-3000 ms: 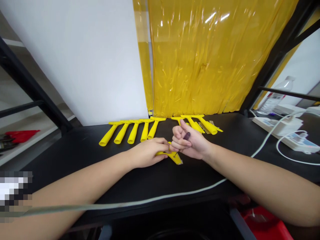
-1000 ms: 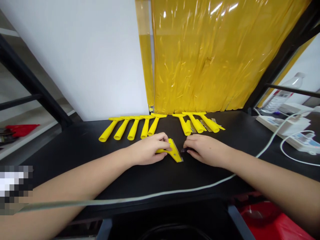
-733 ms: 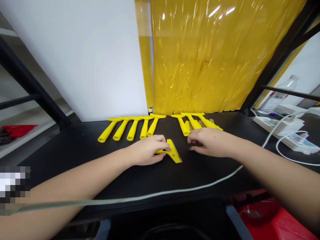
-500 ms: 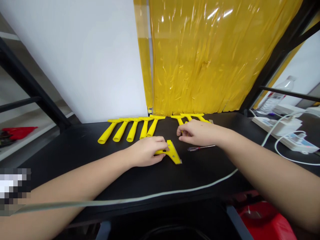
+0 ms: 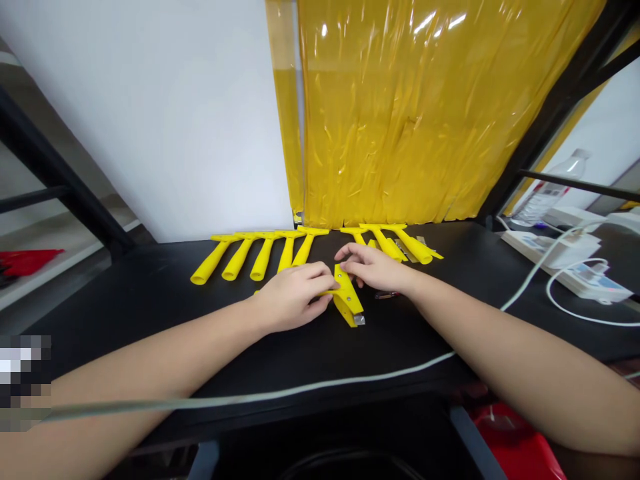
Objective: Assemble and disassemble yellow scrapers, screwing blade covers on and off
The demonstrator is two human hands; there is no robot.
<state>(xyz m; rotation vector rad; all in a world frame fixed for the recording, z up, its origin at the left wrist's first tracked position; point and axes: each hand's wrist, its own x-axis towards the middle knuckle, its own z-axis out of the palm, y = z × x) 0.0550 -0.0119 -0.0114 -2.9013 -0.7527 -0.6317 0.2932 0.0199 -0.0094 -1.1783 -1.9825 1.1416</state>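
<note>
My left hand (image 5: 297,297) is closed around the handle of a yellow scraper (image 5: 350,300) just above the black table. Its wide head points right, with small metal fasteners on it and a bit of metal blade showing at the near corner. My right hand (image 5: 373,265) has its fingers bent and closed at the far end of that head; the fingertips are partly hidden. Under the right wrist lies a screwdriver (image 5: 385,295), mostly covered. Behind the left hand several yellow scraper handles (image 5: 263,259) lie in a row, and more yellow scraper parts (image 5: 387,245) lie behind the right hand.
A pale cable (image 5: 300,392) crosses the table's front. White power strips (image 5: 565,263) and a plastic bottle (image 5: 550,190) stand at the right. A white panel (image 5: 200,133) and yellow plastic sheeting (image 5: 400,120) rise behind. Black frame posts (image 5: 85,180) flank the table.
My right hand has come left from the parts at the back to the scraper's head. The scraper has tilted in my left hand, and the parts at the back right are uncovered.
</note>
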